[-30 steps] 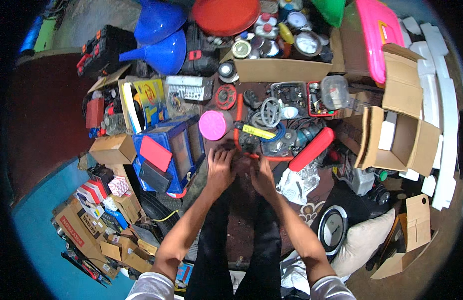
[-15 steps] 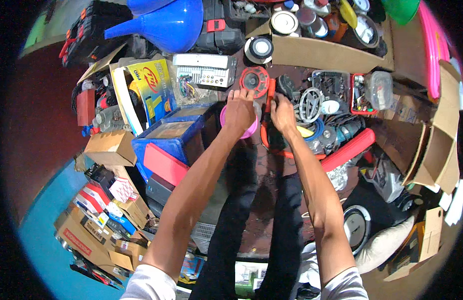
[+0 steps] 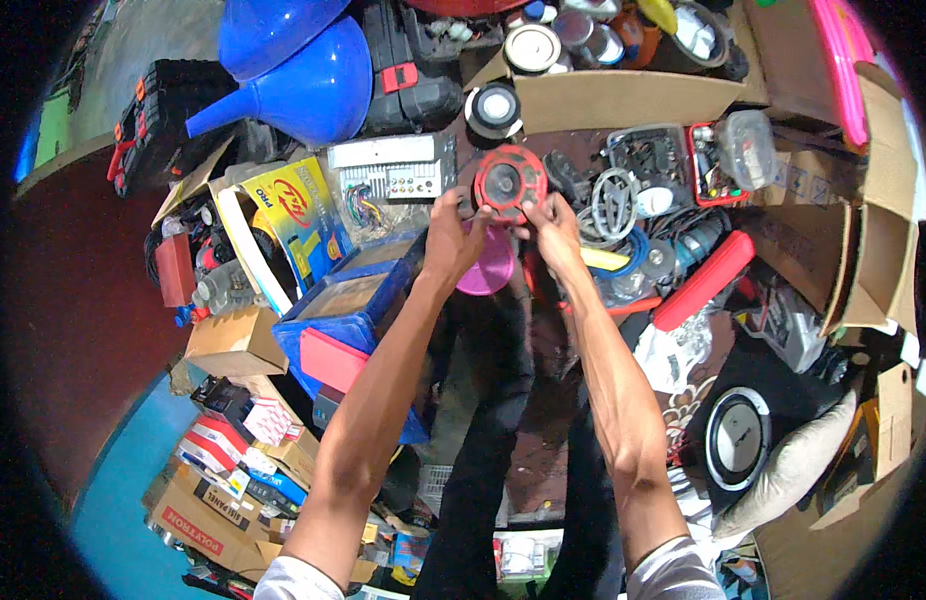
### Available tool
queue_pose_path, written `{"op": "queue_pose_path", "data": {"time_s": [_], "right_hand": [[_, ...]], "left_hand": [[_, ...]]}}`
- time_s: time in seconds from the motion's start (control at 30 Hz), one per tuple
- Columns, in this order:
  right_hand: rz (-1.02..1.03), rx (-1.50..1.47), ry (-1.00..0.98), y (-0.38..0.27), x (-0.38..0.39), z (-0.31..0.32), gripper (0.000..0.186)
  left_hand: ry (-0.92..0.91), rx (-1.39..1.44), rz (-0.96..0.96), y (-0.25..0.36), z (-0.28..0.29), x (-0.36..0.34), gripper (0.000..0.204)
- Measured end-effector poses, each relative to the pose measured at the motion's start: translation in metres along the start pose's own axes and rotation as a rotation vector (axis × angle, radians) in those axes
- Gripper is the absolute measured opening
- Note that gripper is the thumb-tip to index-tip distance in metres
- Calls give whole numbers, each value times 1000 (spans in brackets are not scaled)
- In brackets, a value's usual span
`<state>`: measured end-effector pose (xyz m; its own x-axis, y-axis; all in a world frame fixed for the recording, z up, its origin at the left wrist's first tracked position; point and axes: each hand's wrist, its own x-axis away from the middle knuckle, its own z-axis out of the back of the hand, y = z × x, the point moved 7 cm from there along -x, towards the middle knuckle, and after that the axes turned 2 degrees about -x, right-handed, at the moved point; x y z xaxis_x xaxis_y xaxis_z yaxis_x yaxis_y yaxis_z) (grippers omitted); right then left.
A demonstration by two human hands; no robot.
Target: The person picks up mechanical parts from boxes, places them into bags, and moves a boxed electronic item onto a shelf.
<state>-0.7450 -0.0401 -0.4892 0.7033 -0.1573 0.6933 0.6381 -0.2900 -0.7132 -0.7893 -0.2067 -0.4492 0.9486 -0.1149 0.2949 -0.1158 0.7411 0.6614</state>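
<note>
A red round disc (image 3: 510, 186) with a dark round middle is tilted up between my hands. My right hand (image 3: 557, 232) pinches its lower right rim with thumb and fingers. My left hand (image 3: 455, 240) is at the lower left of the disc, fingers spread, its thumb near or against the rim. I cannot tell whether the left hand bears any of the weight. Just below the disc, a pink bowl-shaped thing (image 3: 487, 265) shows between my wrists, partly covered by my left hand.
A silver car stereo (image 3: 391, 168) with loose wires and a blue crate (image 3: 358, 290) are on the left. Beyond are blue funnels (image 3: 313, 85) and a low cardboard box (image 3: 623, 100). On the right, coiled cables (image 3: 615, 205), a red bar-shaped piece (image 3: 705, 280) and a round speaker (image 3: 738, 438) crowd the floor.
The red disc has come off the floor, away from the stereo and toward me. My right hand has taken hold of its rim; my left hand has moved from over the pink thing to beside the disc.
</note>
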Motion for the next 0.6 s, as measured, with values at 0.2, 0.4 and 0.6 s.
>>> {"op": "queue_pose_path", "data": {"time_s": [0.2,0.4,0.6], "right_hand": [[-24,-203,-203,-69,73,68,21],[59,-136,61,-139,157,145,24],[478,-259,367,-257,237,251,77]], "left_hand": [[-302,788,329,69,-4,8,54],[-349,528,-56,211,1,39,55],[-362,582,-274,415,-9,66,57]]}}
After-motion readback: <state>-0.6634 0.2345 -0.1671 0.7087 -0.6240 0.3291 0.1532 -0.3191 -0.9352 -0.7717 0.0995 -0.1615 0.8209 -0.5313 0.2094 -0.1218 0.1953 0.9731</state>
